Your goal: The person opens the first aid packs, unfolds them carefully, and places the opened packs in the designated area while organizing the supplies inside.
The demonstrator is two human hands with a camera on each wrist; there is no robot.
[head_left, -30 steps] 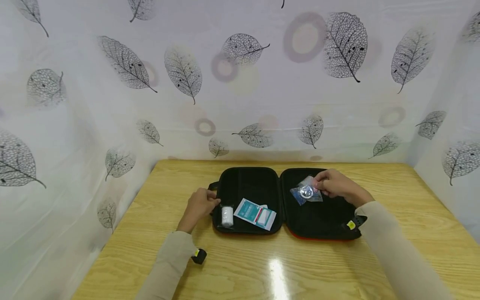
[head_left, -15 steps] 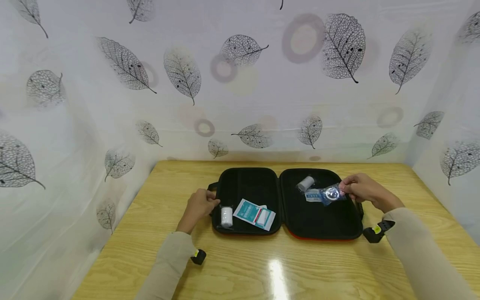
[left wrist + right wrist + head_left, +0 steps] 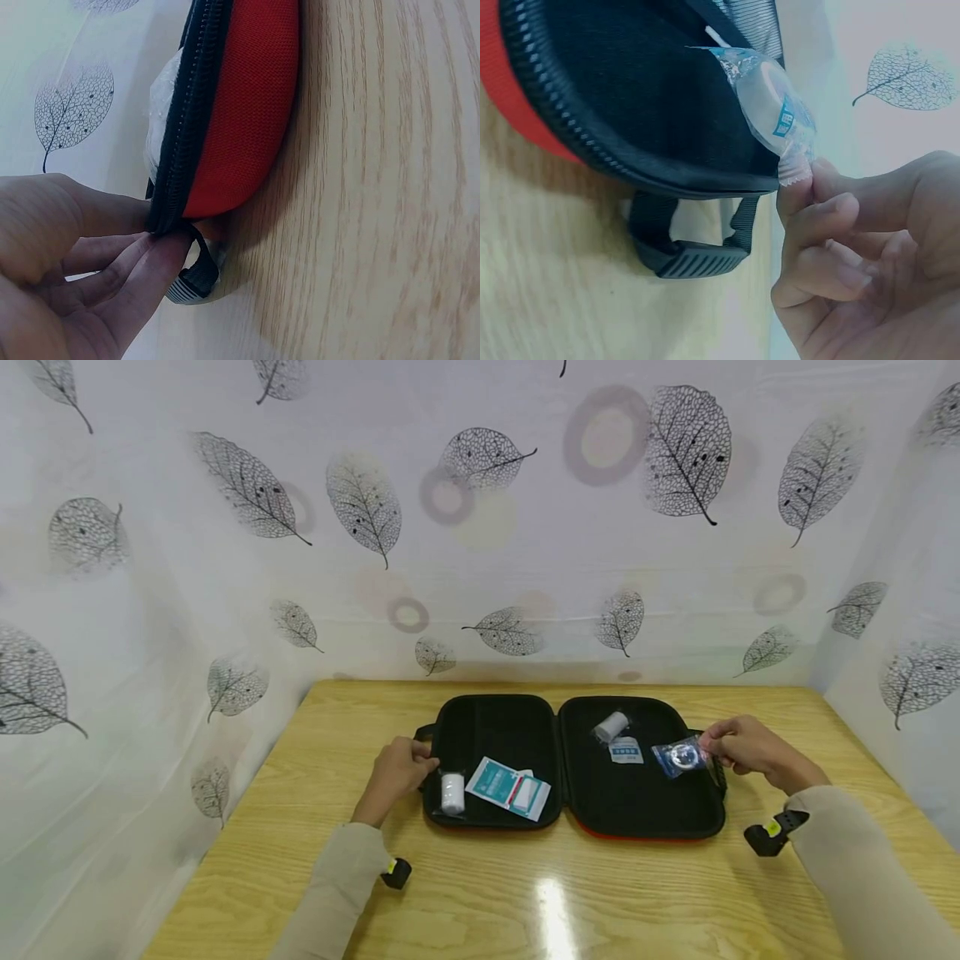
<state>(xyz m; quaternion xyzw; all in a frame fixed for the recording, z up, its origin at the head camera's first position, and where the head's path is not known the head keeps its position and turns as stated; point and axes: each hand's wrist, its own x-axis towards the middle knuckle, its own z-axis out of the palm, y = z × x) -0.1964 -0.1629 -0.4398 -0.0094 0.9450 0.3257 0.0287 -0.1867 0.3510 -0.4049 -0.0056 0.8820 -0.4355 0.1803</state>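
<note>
A first-aid case (image 3: 517, 714), red outside and black inside, lies unfolded flat on the table. At its left edge my left hand (image 3: 401, 770) pinches the zipped rim (image 3: 180, 150) between thumb and fingers, beside a strap handle (image 3: 196, 281). Over the right half, my right hand (image 3: 757, 750) pinches the end of a clear wrapper holding a white tape roll (image 3: 683, 756). The right wrist view shows this wrapped tape roll (image 3: 769, 105) above the case's inside, near the rim. Whether it touches the lining, I cannot tell.
A wrapped white bandage roll (image 3: 453, 793) and teal-white packets (image 3: 508, 787) lie in the left half. Another white roll (image 3: 611, 727) and a small blue-white packet (image 3: 626, 750) lie in the right half. A leaf-print curtain (image 3: 480, 543) hangs behind the table (image 3: 480, 893).
My right hand has moved right with the wrapped tape roll, from the upper middle of the right half toward its right rim, uncovering a white roll and a packet. My left hand stays put.
</note>
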